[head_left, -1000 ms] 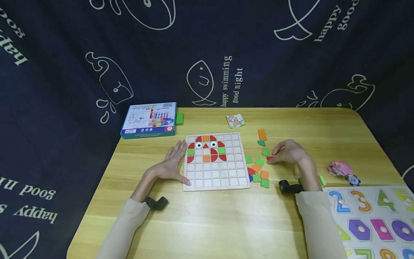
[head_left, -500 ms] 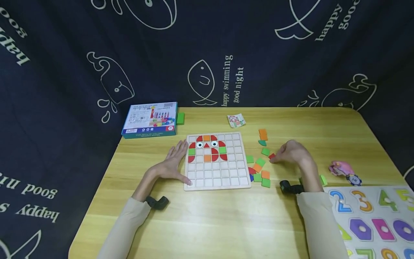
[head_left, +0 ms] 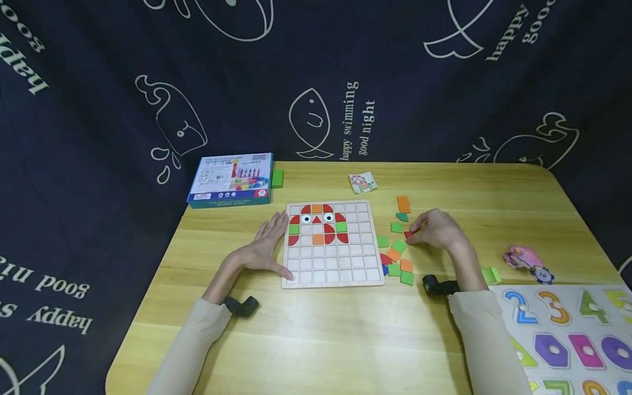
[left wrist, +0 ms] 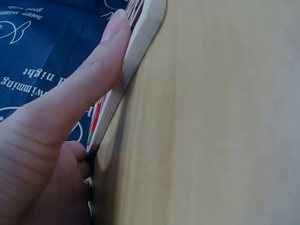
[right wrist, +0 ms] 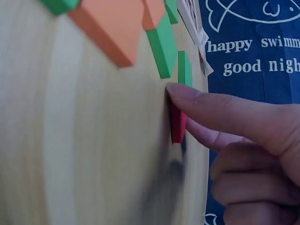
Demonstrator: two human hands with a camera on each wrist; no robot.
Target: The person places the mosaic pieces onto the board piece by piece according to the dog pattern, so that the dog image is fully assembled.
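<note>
A white grid board (head_left: 326,263) lies on the table with an owl-like figure of red, orange and green tiles in its upper left part. My left hand (head_left: 261,251) rests at the board's left side. Its fingers are spread along the edge, and the thumb (left wrist: 93,75) touches the lower left corner. Right of the board, my right hand (head_left: 436,229) pinches a small red tile (right wrist: 177,123) between thumb and index finger, close to the tabletop. The tile's full outline is partly covered by the thumb. A green tile (head_left: 397,227) lies just left of those fingertips.
Several loose green, orange, red and blue tiles (head_left: 394,269) lie along the board's right side. Orange pieces (head_left: 403,204) sit farther back. A picture card (head_left: 362,182), a blue-white box (head_left: 231,180), a pink toy (head_left: 522,257) and a number puzzle (head_left: 568,323) are also on the table.
My right hand has shifted slightly left with the red tile in its fingers. The green tile beside it has also slid left. My left hand stays at the board.
</note>
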